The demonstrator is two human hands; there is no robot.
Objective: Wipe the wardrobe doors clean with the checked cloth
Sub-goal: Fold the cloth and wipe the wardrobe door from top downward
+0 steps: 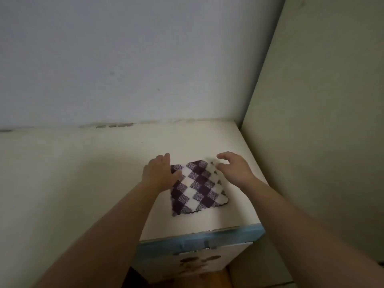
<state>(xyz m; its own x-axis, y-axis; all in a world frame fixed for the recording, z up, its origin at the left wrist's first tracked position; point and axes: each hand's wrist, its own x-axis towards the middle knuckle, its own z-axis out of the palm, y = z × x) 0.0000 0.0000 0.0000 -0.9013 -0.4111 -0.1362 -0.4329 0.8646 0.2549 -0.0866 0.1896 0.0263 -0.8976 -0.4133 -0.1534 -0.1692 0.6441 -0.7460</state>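
Note:
The checked cloth [197, 187], purple and white, lies flat on the cream top of the wardrobe [99, 173]. My left hand [161, 173] rests on the cloth's left edge, its thumb lying over the fabric. My right hand [234, 168] hovers over the cloth's right corner with loosely curled fingers, and whether it touches the cloth is unclear. Below the top's blue front rim [199, 239], part of a wardrobe door [197, 265] with a brown printed picture shows.
A grey wall [145, 59] rises behind the wardrobe top. A tall pale panel [322, 121] stands close on the right, meeting the top at its right edge. A strip of wooden floor [207, 280] shows at the bottom.

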